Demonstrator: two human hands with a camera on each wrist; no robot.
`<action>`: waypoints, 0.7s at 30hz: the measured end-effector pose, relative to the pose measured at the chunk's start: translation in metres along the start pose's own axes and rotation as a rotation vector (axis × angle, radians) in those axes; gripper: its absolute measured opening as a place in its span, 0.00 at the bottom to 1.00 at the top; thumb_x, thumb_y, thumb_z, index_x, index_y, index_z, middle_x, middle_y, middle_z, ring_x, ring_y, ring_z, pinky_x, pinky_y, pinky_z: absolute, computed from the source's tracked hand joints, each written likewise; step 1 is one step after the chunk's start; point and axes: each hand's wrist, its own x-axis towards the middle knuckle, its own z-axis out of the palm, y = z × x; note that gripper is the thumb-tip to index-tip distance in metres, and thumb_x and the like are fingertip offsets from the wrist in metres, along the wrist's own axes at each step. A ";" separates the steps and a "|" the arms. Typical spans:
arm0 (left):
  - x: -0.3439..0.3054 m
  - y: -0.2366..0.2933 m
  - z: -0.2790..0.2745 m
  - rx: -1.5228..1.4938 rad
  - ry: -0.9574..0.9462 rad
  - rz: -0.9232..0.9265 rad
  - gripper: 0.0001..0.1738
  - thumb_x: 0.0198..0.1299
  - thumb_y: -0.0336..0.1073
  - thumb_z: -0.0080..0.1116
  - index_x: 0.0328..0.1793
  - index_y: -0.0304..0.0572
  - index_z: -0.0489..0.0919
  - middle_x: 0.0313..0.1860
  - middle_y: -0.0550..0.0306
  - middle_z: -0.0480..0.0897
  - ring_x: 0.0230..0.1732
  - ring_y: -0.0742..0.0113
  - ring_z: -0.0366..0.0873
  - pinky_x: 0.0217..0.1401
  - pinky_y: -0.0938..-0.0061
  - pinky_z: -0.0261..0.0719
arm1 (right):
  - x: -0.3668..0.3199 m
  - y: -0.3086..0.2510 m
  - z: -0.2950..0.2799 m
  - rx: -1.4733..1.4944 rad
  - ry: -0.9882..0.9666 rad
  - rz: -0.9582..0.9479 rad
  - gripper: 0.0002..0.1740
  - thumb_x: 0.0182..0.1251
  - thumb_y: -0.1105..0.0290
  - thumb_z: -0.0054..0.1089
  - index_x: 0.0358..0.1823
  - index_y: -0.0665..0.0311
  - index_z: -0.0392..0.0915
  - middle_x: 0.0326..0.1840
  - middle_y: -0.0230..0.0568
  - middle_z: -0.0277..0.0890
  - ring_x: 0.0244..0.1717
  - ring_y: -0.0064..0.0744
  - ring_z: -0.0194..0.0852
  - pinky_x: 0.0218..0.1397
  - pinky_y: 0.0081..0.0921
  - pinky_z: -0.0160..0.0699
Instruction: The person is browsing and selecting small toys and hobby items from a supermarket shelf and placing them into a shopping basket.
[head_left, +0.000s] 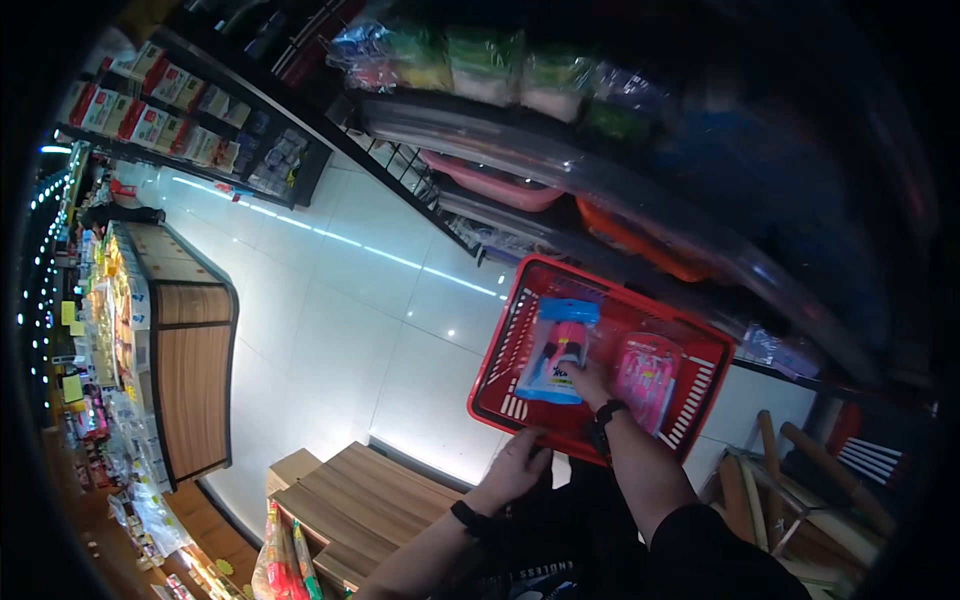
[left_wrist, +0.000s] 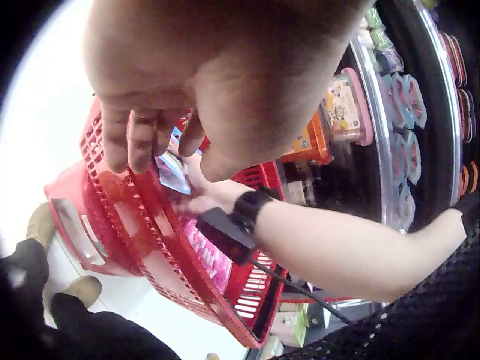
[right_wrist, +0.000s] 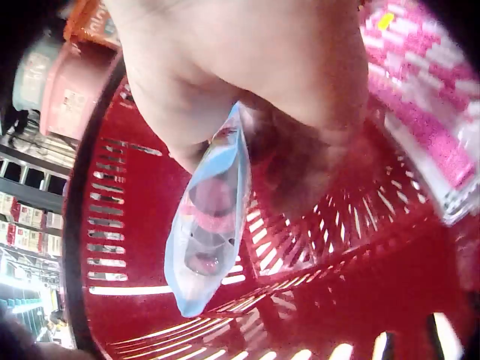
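The right hand (head_left: 588, 386) reaches into a red shopping basket (head_left: 590, 275) and pinches the edge of a blue-edged clear packet (head_left: 541, 374) with pink and black contents. In the right wrist view the packet (right_wrist: 214, 217) hangs on edge from the thumb and fingers of that hand (right_wrist: 255, 82). A pink pack (head_left: 646, 376) lies beside it in the basket. The left hand (head_left: 512, 468) is at the basket's near rim; in the left wrist view its fingers (left_wrist: 142, 135) extend loosely over the rim, holding nothing visible.
Shelves with bagged goods (head_left: 520, 75) and pink and orange tubs (head_left: 500, 182) rise beyond the basket. A wooden counter (head_left: 195, 380) stands at the left, a wooden-topped stand (head_left: 365, 500) at the near left. Rolled items (head_left: 770, 470) are at the right.
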 end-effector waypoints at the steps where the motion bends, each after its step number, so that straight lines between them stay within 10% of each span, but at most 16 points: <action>1: -0.003 0.001 -0.002 0.004 0.016 -0.008 0.22 0.71 0.38 0.60 0.66 0.38 0.72 0.58 0.42 0.82 0.60 0.50 0.83 0.54 0.60 0.85 | -0.007 -0.011 -0.003 -0.058 -0.018 -0.027 0.21 0.66 0.61 0.67 0.54 0.67 0.80 0.47 0.41 0.86 0.44 0.30 0.86 0.48 0.32 0.84; 7: 0.008 0.011 -0.028 -0.148 -0.030 -0.052 0.34 0.73 0.48 0.58 0.74 0.31 0.66 0.54 0.44 0.84 0.53 0.56 0.84 0.57 0.66 0.81 | -0.140 -0.093 -0.038 -0.019 -0.076 -0.067 0.27 0.67 0.59 0.71 0.61 0.67 0.78 0.51 0.42 0.85 0.48 0.30 0.85 0.51 0.30 0.84; 10: 0.013 0.072 -0.039 -0.434 -0.348 -0.163 0.31 0.75 0.47 0.56 0.76 0.35 0.66 0.58 0.50 0.82 0.55 0.63 0.82 0.56 0.68 0.81 | -0.193 -0.129 -0.055 -0.039 -0.093 -0.169 0.30 0.68 0.55 0.70 0.63 0.67 0.76 0.52 0.43 0.84 0.52 0.30 0.84 0.55 0.30 0.82; 21: -0.005 0.202 0.025 -0.338 -0.536 0.152 0.31 0.72 0.36 0.61 0.75 0.35 0.62 0.62 0.50 0.79 0.59 0.66 0.80 0.59 0.67 0.82 | -0.309 -0.138 -0.138 -0.140 0.126 -0.412 0.31 0.67 0.52 0.70 0.61 0.69 0.76 0.51 0.49 0.85 0.52 0.36 0.85 0.54 0.33 0.82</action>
